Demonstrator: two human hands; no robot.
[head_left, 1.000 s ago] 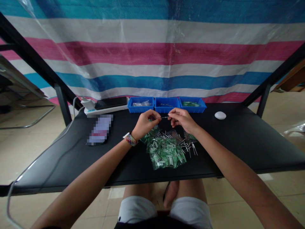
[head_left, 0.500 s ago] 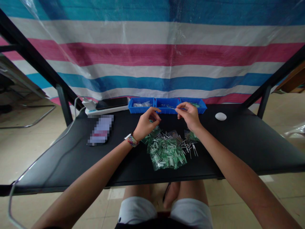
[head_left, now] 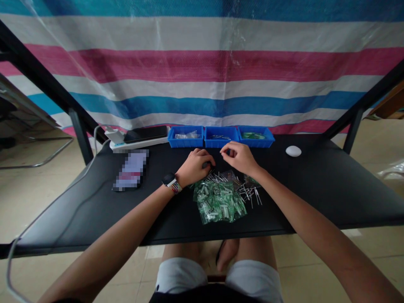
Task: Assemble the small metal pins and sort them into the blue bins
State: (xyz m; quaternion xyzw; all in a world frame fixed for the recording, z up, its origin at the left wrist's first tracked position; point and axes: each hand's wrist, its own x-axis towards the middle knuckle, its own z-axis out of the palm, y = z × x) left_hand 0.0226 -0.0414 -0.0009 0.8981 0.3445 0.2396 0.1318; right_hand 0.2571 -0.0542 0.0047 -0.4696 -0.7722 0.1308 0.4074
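My left hand point(head_left: 195, 166) rests knuckles-up on the black table point(head_left: 315, 185), fingers curled over the far edge of a pile of small clear-and-green packets point(head_left: 217, 202); whether it grips a packet is hidden. My right hand point(head_left: 238, 158) hovers just right of it with its fingers pinched together, and nothing shows between them. Loose thin metal pins point(head_left: 249, 193) lie scattered to the right of the packets. Three blue bins stand in a row behind the hands: the left bin point(head_left: 185, 136), the middle bin point(head_left: 221, 136) with a few pins, and the right bin point(head_left: 255, 136) with green pieces.
A white power strip point(head_left: 126, 145) with a plug and a dark phone point(head_left: 145, 134) lie at the back left, its cable trailing off the table's left side. A blurred flat item point(head_left: 131, 170) lies left of my hands. A white oval object point(head_left: 293, 150) sits at the right. A striped tarp hangs behind.
My right hand reached out over the middle bin holding a pin, then drew back without it. My left hand dropped from mid-air onto the packet pile.
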